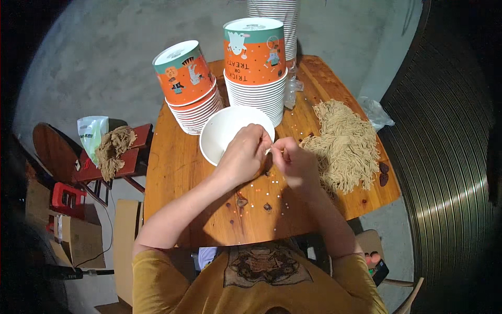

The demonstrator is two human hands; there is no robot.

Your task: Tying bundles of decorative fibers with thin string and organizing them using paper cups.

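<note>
A white-lined paper bucket [215, 134] lies tilted on the wooden table, its open mouth facing me. My left hand [244, 153] reaches across its near right rim with the fingers closed; what they grip is hidden behind the hand. Right beside it, my right hand [296, 163] is closed in a pinch on a thin pale cord [269, 150], of which only a short bit shows between the two hands. A tangled heap of beige cords [345, 146] lies to the right of my right hand.
Behind the bucket stand a shorter bucket stack [180, 73] and a taller one [254, 55], both orange and green, upside down. Small pale bits and dark knots dot the table [219, 222]. A bench [138, 138] with more cords [116, 144], a red stool [68, 200] and cardboard boxes [83, 238] stand left.
</note>
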